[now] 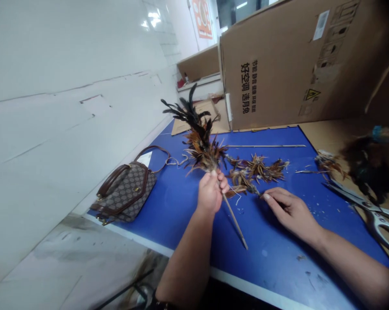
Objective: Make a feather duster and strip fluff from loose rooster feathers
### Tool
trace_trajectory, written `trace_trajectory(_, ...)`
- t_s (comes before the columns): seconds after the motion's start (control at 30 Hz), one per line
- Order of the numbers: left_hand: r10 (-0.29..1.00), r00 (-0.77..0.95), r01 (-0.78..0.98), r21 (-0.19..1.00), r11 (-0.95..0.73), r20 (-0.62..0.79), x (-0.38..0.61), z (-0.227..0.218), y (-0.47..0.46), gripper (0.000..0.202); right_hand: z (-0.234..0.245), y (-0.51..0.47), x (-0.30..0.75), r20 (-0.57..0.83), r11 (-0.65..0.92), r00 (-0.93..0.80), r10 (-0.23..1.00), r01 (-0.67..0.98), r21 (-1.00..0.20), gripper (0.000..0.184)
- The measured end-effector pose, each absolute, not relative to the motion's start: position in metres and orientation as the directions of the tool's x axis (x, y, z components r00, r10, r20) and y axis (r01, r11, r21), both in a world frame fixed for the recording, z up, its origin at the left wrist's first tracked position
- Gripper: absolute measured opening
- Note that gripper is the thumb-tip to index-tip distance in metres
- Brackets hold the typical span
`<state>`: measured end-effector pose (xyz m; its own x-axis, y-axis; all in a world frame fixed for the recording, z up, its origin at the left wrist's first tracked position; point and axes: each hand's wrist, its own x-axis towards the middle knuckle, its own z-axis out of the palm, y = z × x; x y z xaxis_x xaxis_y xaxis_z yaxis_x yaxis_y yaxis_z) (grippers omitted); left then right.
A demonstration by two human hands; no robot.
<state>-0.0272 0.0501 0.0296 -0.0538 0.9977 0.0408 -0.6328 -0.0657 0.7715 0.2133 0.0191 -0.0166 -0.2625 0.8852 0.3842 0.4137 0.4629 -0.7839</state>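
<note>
My left hand [211,191] is wrapped round the stick of a feather duster [202,144]. Dark plumes spread from its top, with brown feathers bunched just above my fist. The bare stick [234,221] slants down to the right below the hand. A white thread [236,193] hangs beside my fingers. To the right, my right hand [286,211] pinches the near end of a bunch of brown feathers [254,189] at the table. More loose brown feathers [262,168] lie just behind it.
A patterned handbag [132,193] sits at the left of the blue table [181,215]. Scissors [365,202] lie at the right, near a dark feather bundle [375,159]. A thin stick [268,146] lies farther back. A large cardboard box [284,77] stands behind.
</note>
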Motion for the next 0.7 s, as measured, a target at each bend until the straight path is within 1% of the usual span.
trace_trajectory(0.13, 1.000, 0.005, -0.609, 0.793, 0.000, 0.004, -0.023, 0.028, 0.048, 0.040, -0.023, 0.022, 0.211, 0.406, 0.430, -0.152, 0.901, 0.432, -0.793, 0.028)
trace_trajectory(0.23, 0.995, 0.095, -0.604, 0.795, 0.059, -0.002, -0.019, 0.029, 0.043, 0.040, -0.018, 0.021, 0.203, 0.349, 0.370, -0.124, 0.929, 0.353, -0.860, 0.029)
trace_trajectory(0.3, 0.983, 0.184, -0.598, 0.795, 0.105, 0.008, -0.015, 0.032, 0.038, 0.036, -0.008, 0.022, 0.196, 0.265, 0.299, -0.158, 0.951, 0.256, -0.919, 0.034)
trace_trajectory(0.4, 0.935, 0.355, -0.573, 0.794, 0.205, 0.016, -0.010, 0.037, 0.029, 0.033, 0.008, 0.028, 0.186, 0.142, 0.168, -0.262, 0.954, 0.079, -0.983, 0.043)
trace_trajectory(0.47, 0.884, 0.468, -0.555, 0.783, 0.282, 0.014, -0.006, 0.040, 0.022, 0.033, 0.014, 0.035, 0.181, 0.117, 0.110, -0.324, 0.939, -0.039, -0.993, 0.043)
trace_trajectory(0.53, 0.836, 0.548, -0.544, 0.766, 0.341, 0.017, -0.002, 0.043, 0.017, 0.034, 0.014, 0.042, 0.178, 0.135, 0.100, -0.354, 0.925, -0.115, -0.988, 0.042)
trace_trajectory(0.6, 0.819, 0.573, -0.546, 0.755, 0.364, 0.019, 0.001, 0.043, 0.014, 0.034, 0.010, 0.047, 0.176, 0.151, 0.106, -0.356, 0.922, -0.141, -0.984, 0.044)
trace_trajectory(0.7, 0.846, 0.532, -0.559, 0.764, 0.322, 0.032, 0.001, 0.042, 0.015, 0.035, 0.004, 0.047, 0.177, 0.129, 0.069, -0.351, 0.927, -0.177, -0.982, 0.045)
